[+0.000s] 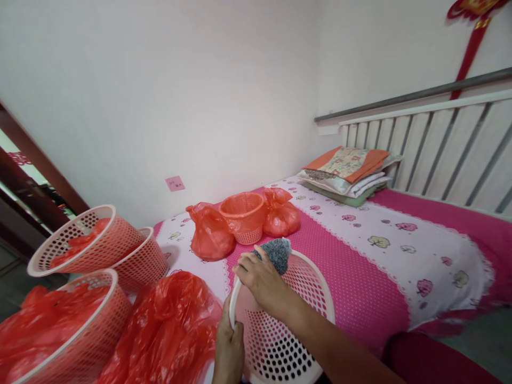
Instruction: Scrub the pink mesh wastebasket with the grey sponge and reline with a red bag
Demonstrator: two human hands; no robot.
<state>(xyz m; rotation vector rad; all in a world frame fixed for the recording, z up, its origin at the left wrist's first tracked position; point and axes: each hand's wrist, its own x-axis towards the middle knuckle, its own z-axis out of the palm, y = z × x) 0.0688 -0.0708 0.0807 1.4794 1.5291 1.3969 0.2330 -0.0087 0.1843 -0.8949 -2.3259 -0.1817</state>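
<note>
"Pale-pink perforated plastic basket [274, 325], near centre: light?"

"Probably, with a stiff, smooth rim; hold there, as the left hand [230, 341] does."

"And the right hand [262, 280]?"

"Farther off, grasping a soft-looking, fuzzy grey cloth [279, 255] at the far rim."

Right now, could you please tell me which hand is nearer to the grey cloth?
The right hand: it holds the grey cloth at the rim of the pale basket. The left hand grips the rim lower in view, apart from the cloth.
</note>
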